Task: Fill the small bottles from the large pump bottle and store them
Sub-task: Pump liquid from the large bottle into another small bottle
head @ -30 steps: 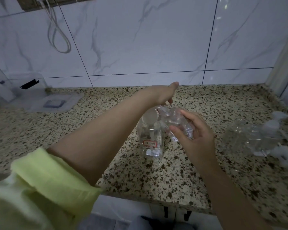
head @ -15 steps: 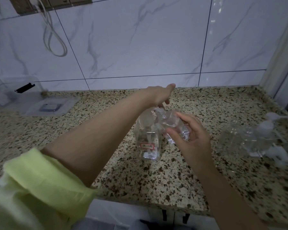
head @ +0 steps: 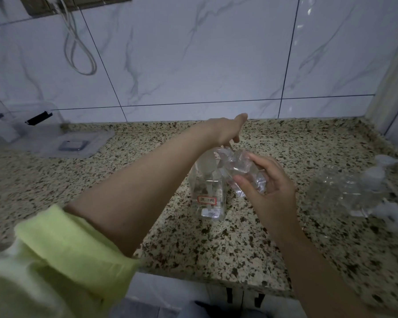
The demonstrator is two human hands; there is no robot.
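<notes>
The large clear pump bottle with a red-edged label stands upright mid-counter. My left hand rests on top of its pump head, thumb stretched out and fingers pointing down, mostly hidden. My right hand grips a small clear bottle, tilted, with its mouth close to the pump spout. Several more small clear bottles with white pump caps lie on the counter at the right.
A clear plastic box with a lid stands at the back left of the speckled granite counter. A white cable hangs on the tiled wall. The counter's front edge runs just below my arms.
The view has shifted slightly. Both hands stay at the pump bottle in nearly the same pose.
</notes>
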